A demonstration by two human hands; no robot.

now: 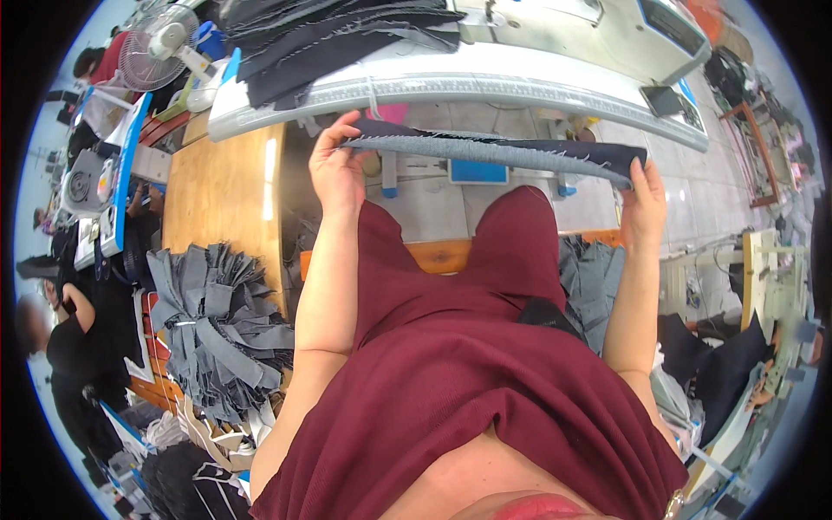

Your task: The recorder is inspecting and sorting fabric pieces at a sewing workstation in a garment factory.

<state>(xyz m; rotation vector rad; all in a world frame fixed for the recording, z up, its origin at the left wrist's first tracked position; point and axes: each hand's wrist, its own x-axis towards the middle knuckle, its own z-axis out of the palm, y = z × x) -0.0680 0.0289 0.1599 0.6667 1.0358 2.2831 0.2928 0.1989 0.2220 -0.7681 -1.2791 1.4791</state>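
Note:
A long strip of dark denim [520, 156] is stretched between my two hands, above my lap and just short of the sewing table's front edge. Its paler grey-blue side is folded up along the length, and frayed threads run along the fold. My left hand [339, 165] pinches the strip's left end between thumb and fingers. At the other end, my right hand [643, 195] grips the corner, thumb on top, its fingers partly hidden behind the cloth. The strip hangs slightly lower on the right.
Dark denim pieces [338, 43] are piled on the white sewing table [416, 91], left of the sewing machine [641, 39]. A wooden table [221, 195] stands at my left, with a tied bundle of grey denim strips [221, 321] nearby. More denim [592, 282] lies by my right hip. Another person [82, 338] is at far left.

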